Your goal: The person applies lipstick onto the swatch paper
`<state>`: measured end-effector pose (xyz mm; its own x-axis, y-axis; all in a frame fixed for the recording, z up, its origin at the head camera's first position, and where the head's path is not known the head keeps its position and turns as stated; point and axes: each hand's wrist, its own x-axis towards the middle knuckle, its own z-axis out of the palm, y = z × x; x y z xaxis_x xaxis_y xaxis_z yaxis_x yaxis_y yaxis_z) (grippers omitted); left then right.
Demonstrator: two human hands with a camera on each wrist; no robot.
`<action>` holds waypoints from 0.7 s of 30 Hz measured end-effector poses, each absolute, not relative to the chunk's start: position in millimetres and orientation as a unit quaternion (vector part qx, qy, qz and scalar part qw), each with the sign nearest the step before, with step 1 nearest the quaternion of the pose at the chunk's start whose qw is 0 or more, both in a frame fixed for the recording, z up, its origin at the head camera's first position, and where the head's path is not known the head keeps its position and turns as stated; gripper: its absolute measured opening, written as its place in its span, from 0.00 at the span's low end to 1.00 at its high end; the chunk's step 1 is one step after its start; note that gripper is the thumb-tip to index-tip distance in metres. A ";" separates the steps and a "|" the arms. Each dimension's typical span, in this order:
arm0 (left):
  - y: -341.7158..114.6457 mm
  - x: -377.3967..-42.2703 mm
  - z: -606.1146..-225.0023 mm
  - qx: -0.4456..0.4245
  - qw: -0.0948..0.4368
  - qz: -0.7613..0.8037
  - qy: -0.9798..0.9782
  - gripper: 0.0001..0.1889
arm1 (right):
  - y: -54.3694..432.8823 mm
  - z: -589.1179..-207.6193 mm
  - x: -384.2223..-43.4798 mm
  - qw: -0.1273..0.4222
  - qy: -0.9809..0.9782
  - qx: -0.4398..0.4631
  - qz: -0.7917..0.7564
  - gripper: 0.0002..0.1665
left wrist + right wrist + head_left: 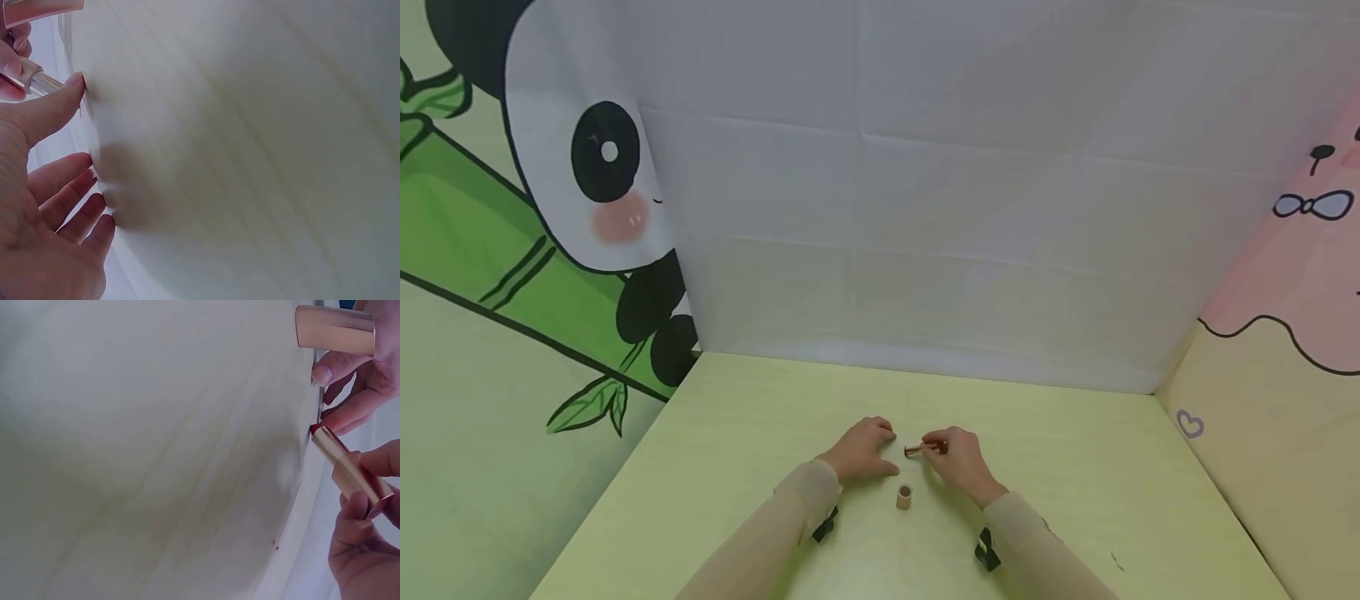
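My right hand (958,460) pinches a rose-gold lipstick (353,465) by its base. The lipstick is uncapped and slanted, and its red tip (314,429) is right at the tabletop in the right wrist view. Across from it lies my left hand (56,206), fingers spread and thumb apart, with the fingertips down at the surface and nothing held. In the left wrist view the left thumb hides the lipstick's tip. Between the two hands and nearer to me, the lipstick's cap (904,498) stands upright with its hollow end up.
The pale yellow table (760,408) reaches back to a white cloth backdrop (925,250). A panda print (587,183) covers the left wall, and a pink print (1300,275) the right one. Small red specks (275,544) mark the tabletop.
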<state>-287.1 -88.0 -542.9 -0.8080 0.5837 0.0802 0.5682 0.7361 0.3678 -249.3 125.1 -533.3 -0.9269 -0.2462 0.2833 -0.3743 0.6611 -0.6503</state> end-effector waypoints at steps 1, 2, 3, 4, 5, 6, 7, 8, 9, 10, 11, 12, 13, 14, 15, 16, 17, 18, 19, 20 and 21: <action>-88.0 -287.5 -543.4 0.310 0.020 0.191 0.931 0.31 | 125.4 -533.0 -248.8 0.084 -0.907 0.171 0.376 0.10; -88.0 -287.8 -543.9 0.310 0.019 0.192 0.931 0.31 | 125.7 -532.8 -248.2 0.083 -0.906 0.171 0.378 0.10; -88.1 -287.9 -544.0 0.309 0.021 0.193 0.931 0.31 | 125.9 -532.6 -247.8 0.081 -0.905 0.172 0.381 0.09; -88.2 -288.4 -544.5 0.309 0.020 0.193 0.931 0.31 | 126.3 -532.5 -247.4 0.079 -0.903 0.173 0.384 0.09; -88.4 -288.7 -545.0 0.310 0.019 0.193 0.931 0.31 | 126.6 -532.7 -247.2 0.077 -0.902 0.173 0.387 0.09; -88.4 -289.3 -545.5 0.310 0.019 0.192 0.931 0.31 | 126.7 -532.4 -246.8 0.074 -0.901 0.174 0.391 0.09; -88.4 -289.6 -545.9 0.311 0.019 0.191 0.931 0.31 | 126.8 -532.4 -246.4 0.072 -0.899 0.175 0.395 0.09; -88.4 -289.7 -546.0 0.310 0.019 0.191 0.931 0.31 | 126.9 -532.7 -246.3 0.071 -0.898 0.176 0.396 0.09; -88.5 -289.8 -546.0 0.310 0.020 0.190 0.932 0.31 | 126.8 -532.8 -246.2 0.070 -0.898 0.177 0.397 0.09; -88.6 -290.0 -546.2 0.310 0.020 0.188 0.932 0.31 | 126.7 -532.8 -246.0 0.071 -0.898 0.178 0.397 0.09; -88.6 -289.8 -545.8 0.310 0.022 0.187 0.932 0.31 | 126.7 -532.9 -245.8 0.072 -0.898 0.178 0.397 0.08; -88.7 -289.7 -545.4 0.311 0.022 0.187 0.932 0.31 | 126.6 -532.8 -245.6 0.073 -0.898 0.179 0.396 0.08; -88.8 -289.3 -544.5 0.311 0.023 0.188 0.931 0.31 | 126.5 -532.7 -245.4 0.075 -0.898 0.178 0.395 0.08; -88.8 -289.1 -543.9 0.311 0.024 0.189 0.931 0.31 | 126.6 -532.9 -245.3 0.079 -0.899 0.176 0.393 0.09; -88.9 -289.0 -543.4 0.312 0.024 0.190 0.931 0.31 | 126.7 -532.3 -244.9 0.082 -0.899 0.171 0.394 0.09; -88.9 -288.7 -542.9 0.313 0.023 0.192 0.930 0.31 | 127.0 -531.7 -244.4 0.085 -0.898 0.164 0.399 0.09; -88.8 -288.5 -542.4 0.314 0.022 0.193 0.929 0.30 | 127.3 -530.7 -243.9 0.089 -0.897 0.156 0.405 0.09; -88.7 -288.3 -542.1 0.315 0.021 0.194 0.929 0.30 | 127.6 -529.5 -243.3 0.092 -0.895 0.147 0.412 0.10; -88.6 -288.1 -541.9 0.315 0.021 0.194 0.929 0.30 | 128.1 -528.4 -242.8 0.096 -0.893 0.139 0.418 0.10; -88.4 -288.0 -542.0 0.316 0.018 0.193 0.929 0.30 | 128.8 -527.5 -242.3 0.099 -0.891 0.132 0.424 0.10; -88.2 -287.6 -541.9 0.318 0.017 0.192 0.928 0.30 | 129.4 -526.4 -241.7 0.100 -0.888 0.125 0.430 0.11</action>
